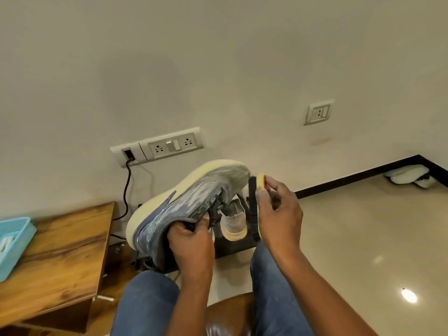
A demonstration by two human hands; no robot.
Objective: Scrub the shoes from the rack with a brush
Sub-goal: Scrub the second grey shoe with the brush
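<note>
A blue-grey sneaker (pixel 184 202) with a pale yellow sole is tipped up on its side above my knees, sole turned to the wall. My left hand (pixel 191 241) grips it at the collar, fingers curled into the opening. My right hand (pixel 278 209) holds a yellow-backed brush (pixel 254 204) with black bristles just right of the sneaker's toe, bristles facing the shoe. A second, pale shoe (pixel 234 221) stands on the dark low rack (pixel 232 248) behind my hands.
A wooden table (pixel 58 258) with a light blue basket (pixel 12 241) is at my left. Wall sockets (pixel 169 144) and a black cable (pixel 126 190) lie behind the sneaker. White footwear (pixel 409 177) sits in the far right corner on the glossy tile floor.
</note>
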